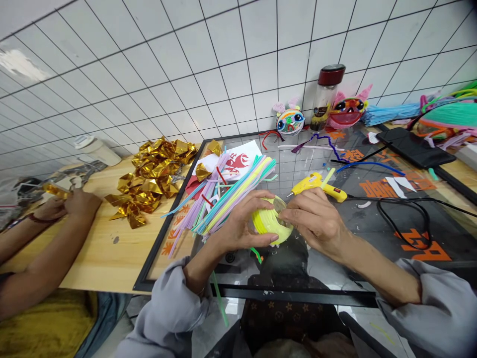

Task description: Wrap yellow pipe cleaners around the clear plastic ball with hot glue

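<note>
My left hand is curved around a round yellow piece that looks wound from pipe cleaners, thumb below and fingers on top. A clear, shiny patch shows at its upper right. There my right hand pinches with thumb and forefinger against the edge; what lies between the fingertips is hidden. Behind the right knuckles a pale yellow strip sticks up; whether the hand holds it I cannot tell. Just beyond that hand lies a yellow glue gun. Left of the yellow piece is a bundle of pastel pipe cleaners.
Two pipe-cleaner animal faces, one white and one pink, stand by the wall around a red-lidded bottle. A black cord loops at right. Gold foil pieces lie at left, near another person's hands.
</note>
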Demonstrator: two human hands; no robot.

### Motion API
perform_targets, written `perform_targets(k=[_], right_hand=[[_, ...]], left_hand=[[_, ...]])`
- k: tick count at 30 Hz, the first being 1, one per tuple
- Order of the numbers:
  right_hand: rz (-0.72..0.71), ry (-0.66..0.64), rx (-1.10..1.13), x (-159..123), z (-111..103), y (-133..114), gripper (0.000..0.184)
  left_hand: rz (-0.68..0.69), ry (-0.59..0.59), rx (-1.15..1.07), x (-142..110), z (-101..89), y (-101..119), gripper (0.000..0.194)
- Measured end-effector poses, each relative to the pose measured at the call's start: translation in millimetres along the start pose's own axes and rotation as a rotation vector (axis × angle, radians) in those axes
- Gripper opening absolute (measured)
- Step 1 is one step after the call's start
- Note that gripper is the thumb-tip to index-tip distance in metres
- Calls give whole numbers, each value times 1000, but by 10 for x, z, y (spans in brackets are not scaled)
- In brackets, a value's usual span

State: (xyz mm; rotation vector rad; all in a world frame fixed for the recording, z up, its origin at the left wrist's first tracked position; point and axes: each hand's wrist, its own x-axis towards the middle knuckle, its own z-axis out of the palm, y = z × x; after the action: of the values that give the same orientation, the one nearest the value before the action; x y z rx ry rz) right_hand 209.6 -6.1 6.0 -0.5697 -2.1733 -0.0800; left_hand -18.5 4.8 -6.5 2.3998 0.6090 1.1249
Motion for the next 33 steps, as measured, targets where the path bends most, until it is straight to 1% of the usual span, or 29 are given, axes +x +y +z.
perform_targets(k=[7,13,20,28,33], right_hand=[[1,6,2,-2,4,1,19],[2,7,-1,10,-4,-8,19],[5,5,-10,8,-4,-7,20],[7,-1,-5,10,-3,-14,19],[6,7,3,11,2,-17,18]], left_hand=[[-14,9,-40,7,9,5,52],[-5,37,-90,13,27,-3,56],[20,16,-29,13,17,-7,51],[35,17,-17,16,23,1,50],[32,-1,3,13,16,7,46]])
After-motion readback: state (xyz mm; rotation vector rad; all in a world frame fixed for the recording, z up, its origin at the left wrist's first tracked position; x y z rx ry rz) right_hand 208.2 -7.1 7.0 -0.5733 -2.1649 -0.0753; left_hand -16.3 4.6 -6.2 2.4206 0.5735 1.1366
